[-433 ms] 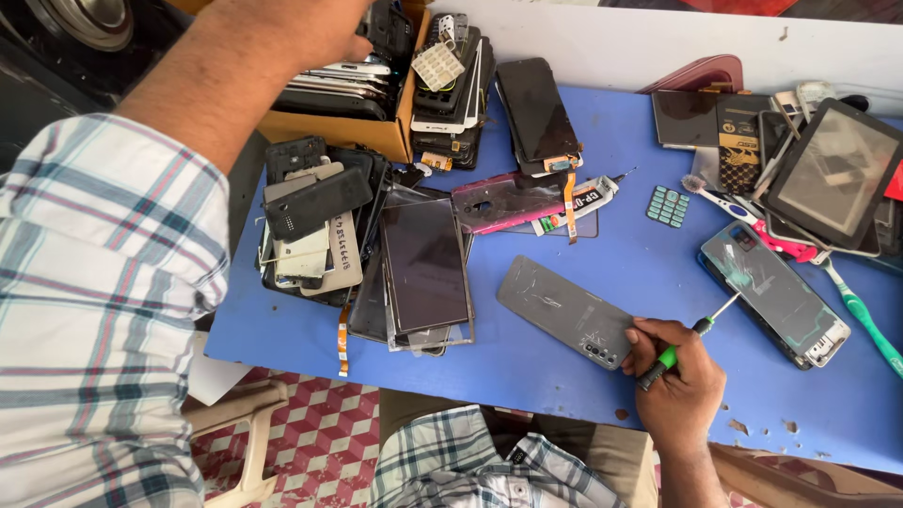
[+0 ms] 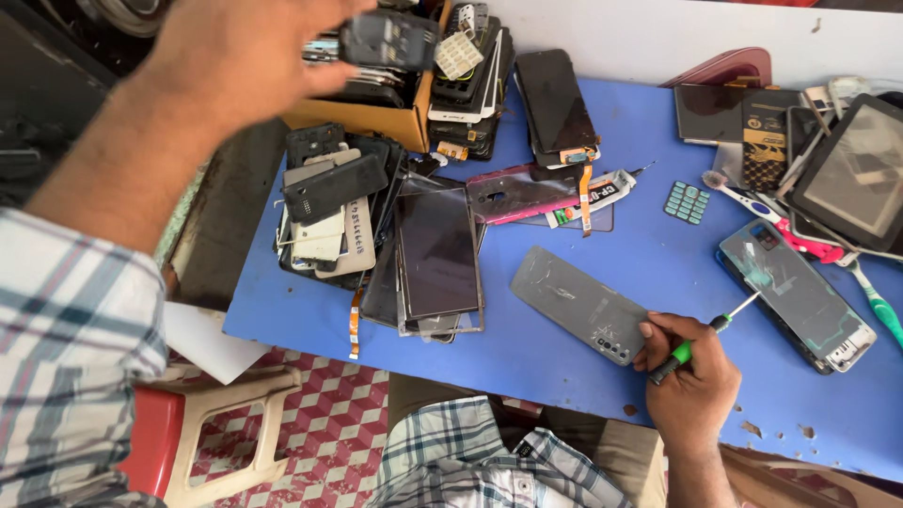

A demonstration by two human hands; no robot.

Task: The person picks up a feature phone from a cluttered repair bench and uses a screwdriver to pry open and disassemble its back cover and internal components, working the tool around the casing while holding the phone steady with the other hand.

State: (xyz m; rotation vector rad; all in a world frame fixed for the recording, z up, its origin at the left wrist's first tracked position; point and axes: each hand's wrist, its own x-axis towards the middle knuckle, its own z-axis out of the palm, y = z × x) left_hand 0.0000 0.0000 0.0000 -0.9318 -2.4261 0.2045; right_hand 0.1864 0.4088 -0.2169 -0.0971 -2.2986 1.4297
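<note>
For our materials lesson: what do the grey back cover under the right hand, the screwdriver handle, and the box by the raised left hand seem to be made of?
Grey back cover: probably plastic or glass, its sheen scuffed. Screwdriver handle: glossy green plastic, black-tipped; thin metal shaft. Box: matte brown cardboard, with folded edges.

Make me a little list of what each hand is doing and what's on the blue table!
left hand: lifted over the cardboard box, holding a small dark phone, blurred
right hand: gripping a green-handled screwdriver, thumb on a grey phone back cover
table: blue, chipped near the front edge
middle: stack of phone screens
right side: green toothbrush, tablet
</note>
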